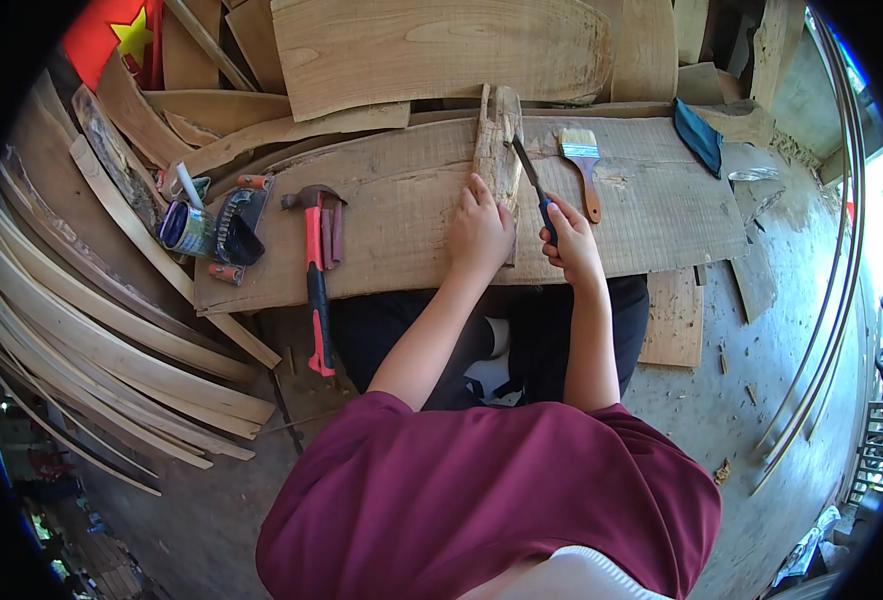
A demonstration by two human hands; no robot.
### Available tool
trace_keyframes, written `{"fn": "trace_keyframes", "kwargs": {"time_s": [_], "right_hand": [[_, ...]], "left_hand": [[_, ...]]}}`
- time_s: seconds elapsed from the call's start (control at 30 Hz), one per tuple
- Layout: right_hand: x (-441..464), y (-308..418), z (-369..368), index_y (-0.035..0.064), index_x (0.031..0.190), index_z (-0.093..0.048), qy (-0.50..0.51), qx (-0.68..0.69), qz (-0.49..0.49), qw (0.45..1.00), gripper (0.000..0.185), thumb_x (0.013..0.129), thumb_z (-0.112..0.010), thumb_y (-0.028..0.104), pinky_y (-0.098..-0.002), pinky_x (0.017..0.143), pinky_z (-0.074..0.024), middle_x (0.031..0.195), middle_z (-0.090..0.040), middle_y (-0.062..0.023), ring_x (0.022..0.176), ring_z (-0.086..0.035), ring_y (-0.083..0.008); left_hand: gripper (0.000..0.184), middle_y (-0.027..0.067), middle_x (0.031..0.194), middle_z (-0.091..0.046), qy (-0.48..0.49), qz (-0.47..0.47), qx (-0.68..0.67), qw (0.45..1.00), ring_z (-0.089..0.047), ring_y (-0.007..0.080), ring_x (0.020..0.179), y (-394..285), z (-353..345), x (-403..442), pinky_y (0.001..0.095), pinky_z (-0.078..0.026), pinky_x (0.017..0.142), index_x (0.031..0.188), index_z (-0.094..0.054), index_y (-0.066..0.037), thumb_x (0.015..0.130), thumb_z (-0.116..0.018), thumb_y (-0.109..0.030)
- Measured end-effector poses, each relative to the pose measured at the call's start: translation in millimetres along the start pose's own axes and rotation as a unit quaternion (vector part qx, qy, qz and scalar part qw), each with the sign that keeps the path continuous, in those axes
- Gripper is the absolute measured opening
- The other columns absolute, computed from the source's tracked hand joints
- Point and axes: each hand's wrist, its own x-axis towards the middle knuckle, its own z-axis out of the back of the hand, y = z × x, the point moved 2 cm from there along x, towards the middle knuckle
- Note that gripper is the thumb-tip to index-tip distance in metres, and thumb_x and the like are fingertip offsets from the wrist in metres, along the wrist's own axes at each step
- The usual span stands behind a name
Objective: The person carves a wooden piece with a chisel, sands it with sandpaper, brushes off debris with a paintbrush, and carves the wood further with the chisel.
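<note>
The wood [509,118] lies on the bench [391,205], pointing away from the person. The right hand [572,238] has its grip clamped on the tool [527,165], whose tip is at the wood's far part; the left hand [482,228] lies over the nearer part, though whether that grip pinches it I cannot tell. Best, I judge: press down firmly, make light strokes, and keep the left fingers behind the tip.

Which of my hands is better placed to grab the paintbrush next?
Probably your right hand: it's nearer the paintbrush, though it'd first need to set down the blue-handled tool. Your left hand is farther away, on the rough wood piece.
</note>
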Motion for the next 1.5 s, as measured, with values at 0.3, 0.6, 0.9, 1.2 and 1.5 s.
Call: {"fn": "trace_keyframes", "kwargs": {"time_s": [0.3, 0.6, 0.9, 1.2, 1.5], "right_hand": [[1.6, -0.1, -0.8, 0.0167, 0.133, -0.05, -0.006, -0.015, 0.007, 1.0, 0.037, 0.098, -0.05, 0.029, -0.0178, 0.037, -0.0279, 0.066, -0.047, 0.0015, 0.044, -0.037, -0.0036], [14.8, 2.9, -1.6, 0.0177, 0.134, -0.05, -0.016, -0.035, -0.003, 0.999, 0.039, 0.097, -0.05, 0.029, -0.0183, 0.037, -0.0305, 0.066, -0.048, 0.0015, 0.044, -0.04, -0.0043], [7.7, -1.1, -5.5, 0.0193, 0.136, -0.049, -0.034, -0.087, 0.017, 0.995, 0.04, 0.098, -0.05, 0.03, -0.0182, 0.036, -0.0274, 0.064, -0.047, 0.0023, 0.043, -0.038, -0.0045], [18.5, -7.5, -14.5, 0.0191, 0.135, -0.05, -0.02, -0.027, 0.03, 0.999, 0.038, 0.098, -0.049, 0.027, -0.0188, 0.036, -0.0273, 0.064, -0.046, 0.0029, 0.042, -0.037, -0.0042], [6.7, -24.1, -24.0, 0.0141, 0.134, -0.052, -0.062, -0.08, 0.088, 0.991, 0.038, 0.097, -0.049, 0.024, -0.0219, 0.037, -0.0305, 0.06, -0.044, 0.0035, 0.042, -0.038, -0.0048]], "left_hand": [[0.06, 0.0272, 0.12, -0.052, 0.029, 0.012, -0.002, 1.0, -0.061, 0.0369, 0.098, -0.8, 1.9, 0.5, 0.0421, -0.053, 0.078, 0.136, -0.033, 0.009, 0.089, -0.049, -0.026], [0.06, 0.0276, 0.118, -0.053, 0.022, 0.005, 0.0, 1.0, -0.061, 0.0364, 0.098, -0.2, 0.8, 0.4, 0.0406, -0.053, 0.079, 0.136, -0.034, 0.01, 0.089, -0.05, -0.024], [0.06, 0.0251, 0.113, -0.055, 0.012, 0.011, -0.007, 1.0, -0.062, 0.0375, 0.092, -0.5, 0.6, 0.3, 0.0437, -0.053, 0.076, 0.134, -0.036, 0.01, 0.089, -0.05, -0.026], [0.061, 0.0273, 0.118, -0.052, 0.037, 0.025, 0.003, 0.999, -0.06, 0.0366, 0.099, -2.6, 2.2, 0.6, 0.0409, -0.052, 0.08, 0.136, -0.034, 0.01, 0.088, -0.05, -0.025], [0.06, 0.0259, 0.112, -0.055, 0.001, 0.003, 0.006, 1.0, -0.062, 0.0379, 0.091, 1.0, -2.1, 1.6, 0.0437, -0.053, 0.075, 0.134, -0.036, 0.011, 0.089, -0.049, -0.026]]}}
